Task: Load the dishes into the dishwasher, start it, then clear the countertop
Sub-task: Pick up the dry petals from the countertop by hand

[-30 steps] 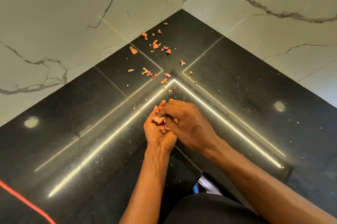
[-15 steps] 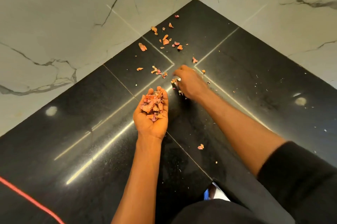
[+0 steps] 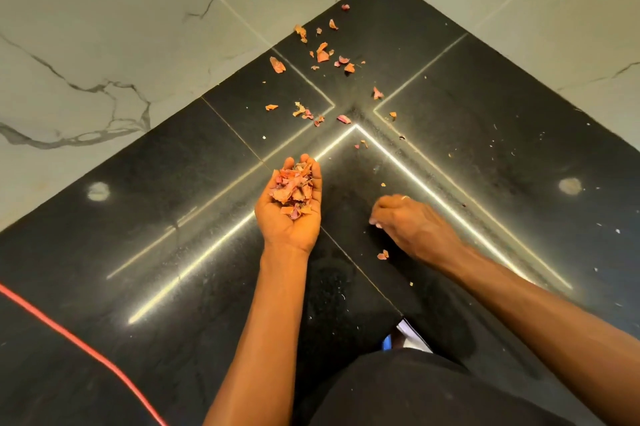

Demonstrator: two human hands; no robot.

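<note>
Our left hand [image 3: 289, 224] cups heaped orange-pink papery peel scraps [image 3: 292, 188]; one tilt could dump them on the glossy black stone bench [image 3: 173, 166]. Our right hand [image 3: 412, 221] is curled, can't tell if pinching.

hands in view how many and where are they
2. The left hand sits palm up over the middle of the black countertop, cupping peel scraps; the right hand is just to its right, fingers curled down by the surface. None look hidden.

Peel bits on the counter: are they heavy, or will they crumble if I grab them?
Probably very light: the left hand cups a whole heap. The peel scraps look thin and curled, so likely brittle and apt to crumble. They probably slide on the shiny countertop.
</note>
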